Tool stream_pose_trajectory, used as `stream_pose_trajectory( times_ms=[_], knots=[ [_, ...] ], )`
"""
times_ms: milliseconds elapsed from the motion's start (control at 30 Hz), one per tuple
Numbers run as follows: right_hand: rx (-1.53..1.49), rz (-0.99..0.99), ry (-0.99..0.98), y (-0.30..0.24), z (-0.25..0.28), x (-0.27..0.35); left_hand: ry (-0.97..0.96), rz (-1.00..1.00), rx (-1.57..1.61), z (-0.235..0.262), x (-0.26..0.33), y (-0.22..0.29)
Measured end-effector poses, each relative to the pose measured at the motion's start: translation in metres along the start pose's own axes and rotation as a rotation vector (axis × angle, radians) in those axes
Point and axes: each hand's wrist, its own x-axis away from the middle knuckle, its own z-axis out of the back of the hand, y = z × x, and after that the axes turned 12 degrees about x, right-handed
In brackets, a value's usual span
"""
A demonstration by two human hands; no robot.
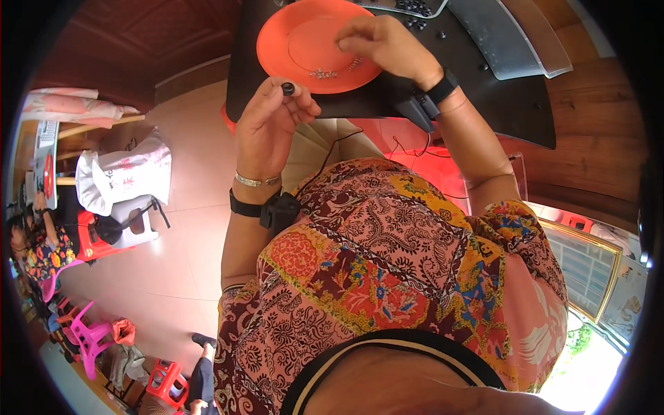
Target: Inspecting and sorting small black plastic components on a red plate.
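Note:
My left hand [266,128] pinches a small round black part [288,88] between thumb and forefinger, just off the near edge of an orange plate [280,52]. Over the right side of that plate is my right hand [391,48], its thumb and fingers drawn together. Whether a tiny piece sits between those fingertips is too small to make out. Small silvery metal pieces [323,74] lie in the plate, and more metal pieces [356,63] lie close under my right hand. The plate rests on a black table [508,104].
Loose black parts [415,24] are scattered beyond my right hand, beside a grey tray [494,38]. Dark cables [332,149] hang near my lap. On the left, a white sack [128,173] rests on a chair. Another person [52,242] sits at the far left, near pink and red stools [90,335].

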Motion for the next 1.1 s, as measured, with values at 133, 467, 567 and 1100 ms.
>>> stream_pose_trajectory(
  times_ms=[133,467,567,1100],
  knots=[
    [-0.600,-0.124,-0.066,-0.003,0.008,0.000,0.000,0.013,-0.071,-0.009,-0.004,-0.001],
    [-0.736,0.070,0.006,-0.052,0.010,0.027,-0.056,0.037,-0.117,-0.029,-0.020,-0.010],
    [-0.760,0.069,-0.024,-0.056,0.006,0.033,-0.043,0.034,-0.116,-0.032,-0.023,-0.013],
    [0.202,0.382,0.585,-0.053,-0.014,0.051,-0.015,0.038,-0.092,-0.048,-0.021,-0.025]
  ],
)
